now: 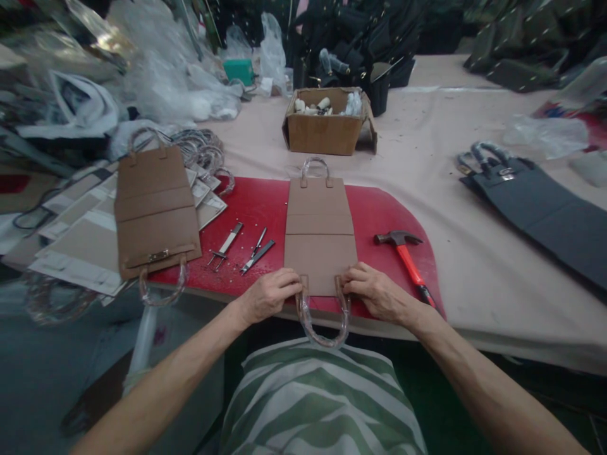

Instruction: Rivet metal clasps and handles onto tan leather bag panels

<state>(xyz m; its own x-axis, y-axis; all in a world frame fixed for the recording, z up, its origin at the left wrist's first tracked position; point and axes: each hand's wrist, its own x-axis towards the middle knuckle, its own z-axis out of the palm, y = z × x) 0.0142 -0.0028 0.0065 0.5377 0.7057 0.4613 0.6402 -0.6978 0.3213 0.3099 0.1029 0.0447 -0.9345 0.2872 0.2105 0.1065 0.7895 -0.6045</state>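
Observation:
A flat tan bag panel (pixel 319 224) with a plastic-wrapped handle at each end lies on the red mat (pixel 384 215). My left hand (pixel 272 292) pinches its near left corner, beside the handle tab. At the near right corner, my right hand (pixel 372 287) has its fingers closed on the panel's edge. Between the hands, the near handle (pixel 325 338) hangs past the table edge toward my striped shirt. Left of the panel lie metal hand tools (pixel 257 256) among tiny bits. To the right rests a claw hammer (pixel 408 262) with an orange-red grip.
A brown panel (pixel 156 212) tops a stack of pale panels (pixel 78 253) on the left. Behind the mat stands an open cardboard box (pixel 327 133) with small items. A dark bag panel (pixel 545 202) lies at right. Plastic wrapping (pixel 161 76) and black bags (pixel 355 38) crowd the back.

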